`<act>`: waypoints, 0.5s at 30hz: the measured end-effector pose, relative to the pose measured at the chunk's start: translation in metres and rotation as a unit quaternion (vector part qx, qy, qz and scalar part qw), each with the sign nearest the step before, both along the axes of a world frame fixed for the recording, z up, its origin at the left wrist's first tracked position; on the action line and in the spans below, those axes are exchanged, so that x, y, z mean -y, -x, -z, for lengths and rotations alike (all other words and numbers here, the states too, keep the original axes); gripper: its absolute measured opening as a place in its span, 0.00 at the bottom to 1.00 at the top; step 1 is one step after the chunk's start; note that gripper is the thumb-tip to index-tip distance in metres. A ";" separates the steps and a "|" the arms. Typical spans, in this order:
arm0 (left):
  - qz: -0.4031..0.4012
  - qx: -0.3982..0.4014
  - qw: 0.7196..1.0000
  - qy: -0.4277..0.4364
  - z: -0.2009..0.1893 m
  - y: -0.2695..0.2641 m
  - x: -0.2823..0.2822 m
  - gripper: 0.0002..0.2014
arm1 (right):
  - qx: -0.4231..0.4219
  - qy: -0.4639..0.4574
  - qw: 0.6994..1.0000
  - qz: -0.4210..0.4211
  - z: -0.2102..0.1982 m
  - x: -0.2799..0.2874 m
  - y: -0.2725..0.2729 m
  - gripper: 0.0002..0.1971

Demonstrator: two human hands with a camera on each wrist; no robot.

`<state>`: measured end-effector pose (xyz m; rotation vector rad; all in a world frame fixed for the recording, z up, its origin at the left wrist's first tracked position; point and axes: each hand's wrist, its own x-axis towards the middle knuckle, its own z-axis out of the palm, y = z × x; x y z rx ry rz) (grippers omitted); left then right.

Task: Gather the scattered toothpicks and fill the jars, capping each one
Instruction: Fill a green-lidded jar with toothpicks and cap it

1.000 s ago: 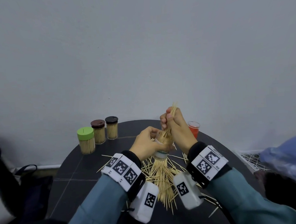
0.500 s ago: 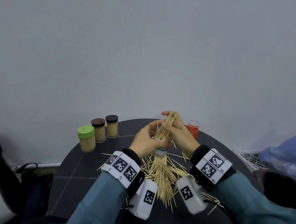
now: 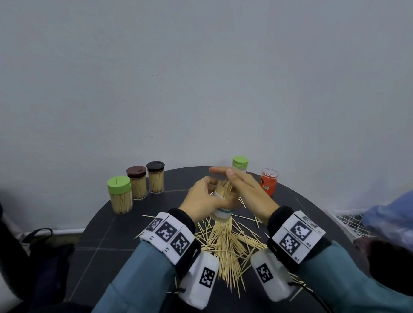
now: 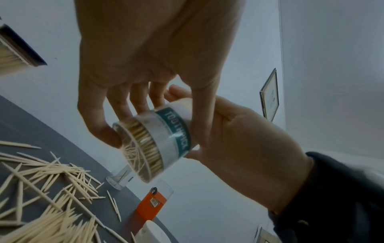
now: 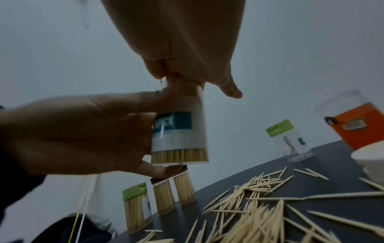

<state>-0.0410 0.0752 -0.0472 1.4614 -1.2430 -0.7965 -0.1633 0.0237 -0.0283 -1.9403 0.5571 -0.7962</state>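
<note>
My left hand (image 3: 201, 198) grips a clear jar (image 3: 224, 210) with a teal label, held tilted above the dark round table (image 3: 105, 247). The jar (image 5: 180, 131) is packed with toothpicks and has no cap on. My right hand (image 3: 241, 186) lies flat over the jar's mouth with straight fingers, its palm (image 5: 182, 57) resting on the toothpick ends. From the left wrist view, my left fingers (image 4: 124, 105) wrap the jar (image 4: 164, 136) near its base. A loose pile of toothpicks (image 3: 226, 248) lies scattered on the table right under the jar.
Three capped, full jars stand at the back left: green cap (image 3: 119, 195), brown cap (image 3: 137, 181), black cap (image 3: 156, 177). A green-capped, nearly empty jar (image 3: 240, 164) and an uncapped orange-labelled jar (image 3: 269, 181) stand at the back right. The wall is close behind.
My right hand held a bundle of toothpicks and pushed it into the jar; it has let go and now lies flat over the mouth. The left hand still holds the jar.
</note>
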 end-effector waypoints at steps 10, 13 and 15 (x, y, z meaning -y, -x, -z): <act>-0.004 -0.038 0.999 0.008 -0.004 -0.002 -0.002 0.25 | -0.068 0.057 0.996 0.029 -0.003 -0.001 0.009 0.23; -0.017 -0.026 1.000 0.005 -0.002 -0.004 -0.001 0.24 | -0.076 0.048 0.996 0.002 -0.005 -0.005 0.012 0.25; -0.020 -0.021 1.000 0.004 -0.001 -0.005 -0.001 0.24 | -0.130 0.074 0.989 -0.013 -0.004 -0.008 0.013 0.24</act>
